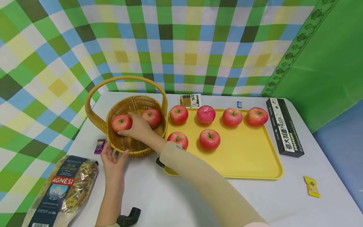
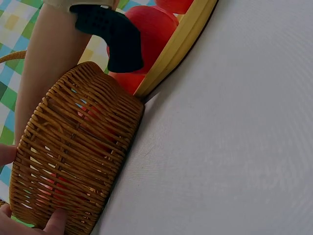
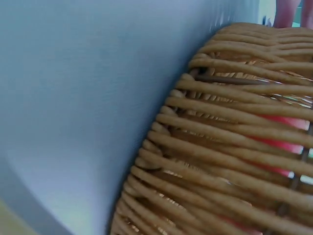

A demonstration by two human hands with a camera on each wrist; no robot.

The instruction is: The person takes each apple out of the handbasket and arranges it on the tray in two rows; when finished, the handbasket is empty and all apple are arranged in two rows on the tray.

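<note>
A wicker basket [image 1: 136, 151] with a tall arched handle stands on the left of the table. Inside it, my right hand [image 1: 140, 127] grips an apple [image 1: 121, 123] at the left, thumb and fingers on its near side. Another apple [image 1: 152, 118] lies in the basket to the right of that hand. My left hand [image 1: 112, 159] holds the basket's front left side, its thumb near the rim. In the left wrist view its thumb and fingertips touch the woven wall [image 2: 73, 142]. The right wrist view has the wickerwork [image 3: 234, 142] close up, the right hand out of sight.
A yellow tray [image 1: 249, 154] with several apples stands right of the basket. A black pasta box [image 1: 285, 126] lies beyond its right edge. A pasta bag [image 1: 63, 189], a purple packet [image 1: 100, 146], a yellow packet [image 1: 312, 186] and a brown-and-white packet [image 1: 190, 100] lie around.
</note>
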